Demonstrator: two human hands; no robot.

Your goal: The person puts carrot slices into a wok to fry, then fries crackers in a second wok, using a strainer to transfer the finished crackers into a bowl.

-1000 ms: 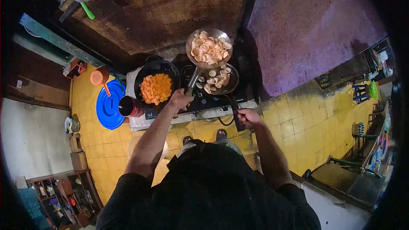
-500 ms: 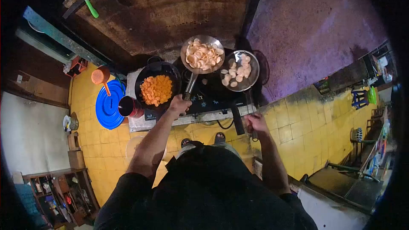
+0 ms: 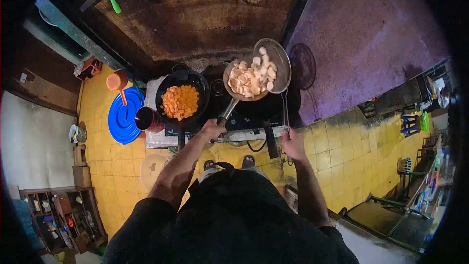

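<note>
My left hand (image 3: pixel 213 130) is closed around the handle of a metal frying pan (image 3: pixel 230 106), which is raised over the stove and full of pale, curled crackers (image 3: pixel 243 79). In my right hand (image 3: pixel 293 144) is the long wire handle of a round mesh strainer (image 3: pixel 282 66). The strainer is tilted and overlaps the pan's right side. Pale round pieces (image 3: pixel 266 72) are bunched at its left, some over the pan's edge. A dark wok (image 3: pixel 202 84) holding small orange pieces (image 3: pixel 180 101) sits left of the pan.
Beneath the pans is a black stovetop (image 3: pixel 244 121). A black handle (image 3: pixel 270 139) juts from its front edge. A dark red container (image 3: pixel 149 119), a blue lid (image 3: pixel 119 126) and an orange dipper (image 3: pixel 116 80) are at the left. The purple wall (image 3: pixel 361 49) rises at right.
My right hand has brought the strainer up and left, tipping it against the pan's side. The pale pieces have slid leftward toward the pan. The pan appears slightly farther right and lower.
</note>
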